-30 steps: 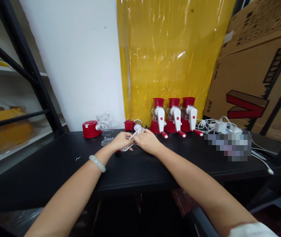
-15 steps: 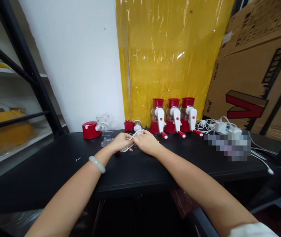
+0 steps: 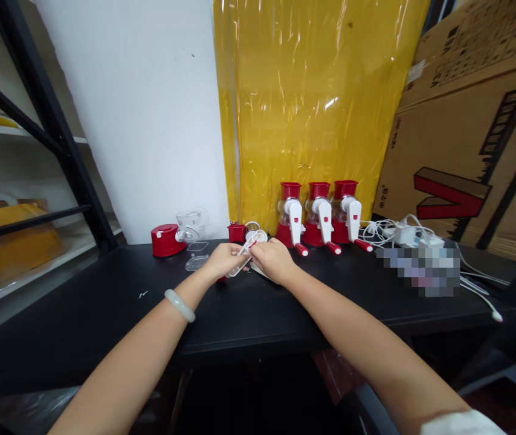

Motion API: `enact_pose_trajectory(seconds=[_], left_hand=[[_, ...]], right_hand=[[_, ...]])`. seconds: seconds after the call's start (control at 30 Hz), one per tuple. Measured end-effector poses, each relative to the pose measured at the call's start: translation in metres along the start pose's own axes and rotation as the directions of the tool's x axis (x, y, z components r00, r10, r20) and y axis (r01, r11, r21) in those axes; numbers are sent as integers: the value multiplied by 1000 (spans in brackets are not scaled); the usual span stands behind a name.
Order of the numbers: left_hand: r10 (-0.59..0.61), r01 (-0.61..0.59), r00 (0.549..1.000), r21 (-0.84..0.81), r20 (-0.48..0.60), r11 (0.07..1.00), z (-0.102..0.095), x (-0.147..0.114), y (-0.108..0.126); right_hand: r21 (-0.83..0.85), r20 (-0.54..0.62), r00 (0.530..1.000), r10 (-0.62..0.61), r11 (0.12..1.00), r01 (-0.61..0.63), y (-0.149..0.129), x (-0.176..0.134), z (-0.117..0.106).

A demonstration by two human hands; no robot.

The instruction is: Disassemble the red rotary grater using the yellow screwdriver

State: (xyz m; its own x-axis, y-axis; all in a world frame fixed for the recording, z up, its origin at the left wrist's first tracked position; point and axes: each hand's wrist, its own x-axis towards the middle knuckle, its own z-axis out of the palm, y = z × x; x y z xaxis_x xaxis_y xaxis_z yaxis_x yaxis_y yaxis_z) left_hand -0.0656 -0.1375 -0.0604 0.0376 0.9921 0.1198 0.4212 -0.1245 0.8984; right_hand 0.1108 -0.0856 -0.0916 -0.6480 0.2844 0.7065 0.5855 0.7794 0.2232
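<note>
A white hollow crank arm (image 3: 261,236) slants between my hands above the black table. My left hand (image 3: 222,261) is closed round its lower left side. Over the open face of the arm, the closed fingers of my right hand (image 3: 273,258) pinch a small red part (image 3: 253,244), mostly hidden by the fingertips. A thin white piece (image 3: 264,275) shows beneath my right hand. Something red (image 3: 222,279) peeks out below my left hand, possibly the crank's grip. Just behind my hands are a red hopper piece (image 3: 237,232) and a metal grater drum (image 3: 252,228).
Three red-and-white rotary graters (image 3: 319,214) stand at the back right. A red base (image 3: 166,240) with a clear housing (image 3: 192,223) and a clear ring (image 3: 197,262) lie to the left. White cables (image 3: 403,232) and a blurred-out patch are on the right, near large cardboard boxes (image 3: 461,151).
The crank arm has turned so its hollow side and round end show more. My right fingers have shifted, with a red part now visible at them, and the thin white piece has come into view.
</note>
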Motion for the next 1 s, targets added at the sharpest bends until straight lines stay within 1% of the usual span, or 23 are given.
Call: enact_pose_trajectory(seconds=[0.07, 0.1, 0.17, 0.23, 0.27, 0.33, 0.4, 0.47, 0.53, 0.67, 0.73, 0.9, 1.0], left_hand=[[17, -17, 999, 0, -46, 1000, 2, 1, -2], [31, -31, 997, 4, -69, 1000, 3, 2, -3], [76, -73, 990, 33, -116, 997, 2, 3, -6], [147, -130, 975, 111, -164, 985, 1, 5, -10], [191, -161, 964, 163, -185, 973, 0, 6, -12], [278, -219, 937, 264, -213, 939, 0, 6, -14], [343, -262, 915, 333, -213, 906, 1, 5, -14], [378, -282, 904, 387, -197, 878, 4, 1, -12], [395, -285, 901, 441, -179, 851, 8, -2, -8], [398, -271, 903, 502, -163, 821, 12, -8, -2], [392, -263, 906, 513, -160, 817, 13, -9, -1], [378, -256, 915, 518, -143, 816, 11, -6, -6], [378, -260, 916, 515, -137, 817, 11, -4, -9]], right_hand=[[110, 5, 993, 116, 987, -116, -3, -1, -2], [180, 11, 982, 190, 965, -189, -5, -1, -3], [335, 39, 939, 342, 881, -335, -8, -2, -3], [478, 82, 885, 458, 761, -438, -9, -3, 0], [535, 103, 864, 494, 704, -466, -8, -3, 3], [621, 132, 837, 531, 614, -488, -7, -3, 9], [680, 146, 826, 544, 551, -483, -6, -3, 14], [712, 156, 824, 545, 516, -476, -6, -3, 16], [706, 158, 827, 539, 524, -477, -5, -3, 16], [620, 134, 852, 507, 628, -471, -5, -4, 13], [587, 132, 862, 489, 663, -465, -5, -4, 13], [540, 170, 872, 459, 697, -472, -3, -5, 20], [544, 184, 877, 443, 697, -467, -1, -6, 23]])
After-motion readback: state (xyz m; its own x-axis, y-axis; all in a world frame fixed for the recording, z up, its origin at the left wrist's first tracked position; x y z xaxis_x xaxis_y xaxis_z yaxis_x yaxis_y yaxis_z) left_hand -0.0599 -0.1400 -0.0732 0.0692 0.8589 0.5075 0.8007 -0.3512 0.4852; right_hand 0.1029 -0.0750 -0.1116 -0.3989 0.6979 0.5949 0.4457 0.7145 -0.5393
